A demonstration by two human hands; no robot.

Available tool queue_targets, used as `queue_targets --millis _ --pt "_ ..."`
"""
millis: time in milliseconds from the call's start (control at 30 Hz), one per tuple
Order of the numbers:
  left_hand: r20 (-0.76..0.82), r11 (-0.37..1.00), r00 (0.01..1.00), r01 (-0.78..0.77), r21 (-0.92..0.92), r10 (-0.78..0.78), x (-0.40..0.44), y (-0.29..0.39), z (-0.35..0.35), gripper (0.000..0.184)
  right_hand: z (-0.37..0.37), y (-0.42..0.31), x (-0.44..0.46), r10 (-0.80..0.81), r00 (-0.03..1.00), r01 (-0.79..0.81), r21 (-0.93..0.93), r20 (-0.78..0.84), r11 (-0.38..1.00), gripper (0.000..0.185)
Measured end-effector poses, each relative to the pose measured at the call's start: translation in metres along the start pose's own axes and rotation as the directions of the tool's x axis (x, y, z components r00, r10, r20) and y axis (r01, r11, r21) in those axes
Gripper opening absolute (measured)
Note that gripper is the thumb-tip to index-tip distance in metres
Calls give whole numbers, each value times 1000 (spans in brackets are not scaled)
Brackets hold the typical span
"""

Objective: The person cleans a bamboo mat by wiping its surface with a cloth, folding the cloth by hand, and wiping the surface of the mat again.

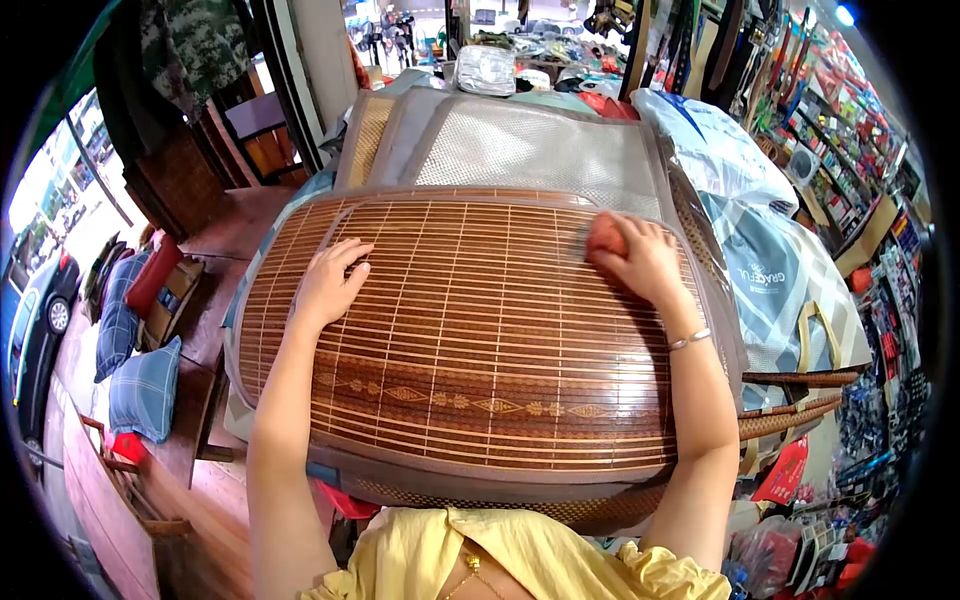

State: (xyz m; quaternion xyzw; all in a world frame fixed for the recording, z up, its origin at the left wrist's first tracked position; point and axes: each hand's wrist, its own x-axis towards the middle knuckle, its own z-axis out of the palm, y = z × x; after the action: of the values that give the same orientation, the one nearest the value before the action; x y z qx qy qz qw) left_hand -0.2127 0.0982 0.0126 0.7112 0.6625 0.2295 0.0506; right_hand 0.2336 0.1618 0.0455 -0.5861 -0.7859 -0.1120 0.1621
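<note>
Daylit pinkish pavement (78, 358), pale pillar (322, 65), crowded display wall (835, 125).

Right hand (645, 258) fingers around reddish wad (606, 237); left hand (333, 283) fingers loosely spread on slatted mat (480, 300); silvery mesh mat (530, 145) beyond both hands' fingers.

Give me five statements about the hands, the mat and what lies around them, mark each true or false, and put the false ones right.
1. The right hand holds a bunched, reddish pad over the brown, slatted mat. True.

2. The left hand grips a second such pad. False: nothing shows in it; it lies open, palm down, on the mat.

3. A silvery metal bangle circles the left wrist. False: it circles the right wrist.

4. The patterned band of golden diamonds and leaves crosses the mat lower in the picture than both hands. True.

5. A square, blue plaid cushion lies to the right of the mat. False: it lies to the left.
</note>
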Motion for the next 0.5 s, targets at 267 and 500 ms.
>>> queue_targets --millis 267,500 --pt "170 976 981 60 207 -97 23 9 3 48 -28 -72 -27 -299 945 283 123 137 951 65" --pt "56 941 992 93 327 -117 77 26 15 36 -47 -144 -78 -882 444 821 467 -158 329 74"
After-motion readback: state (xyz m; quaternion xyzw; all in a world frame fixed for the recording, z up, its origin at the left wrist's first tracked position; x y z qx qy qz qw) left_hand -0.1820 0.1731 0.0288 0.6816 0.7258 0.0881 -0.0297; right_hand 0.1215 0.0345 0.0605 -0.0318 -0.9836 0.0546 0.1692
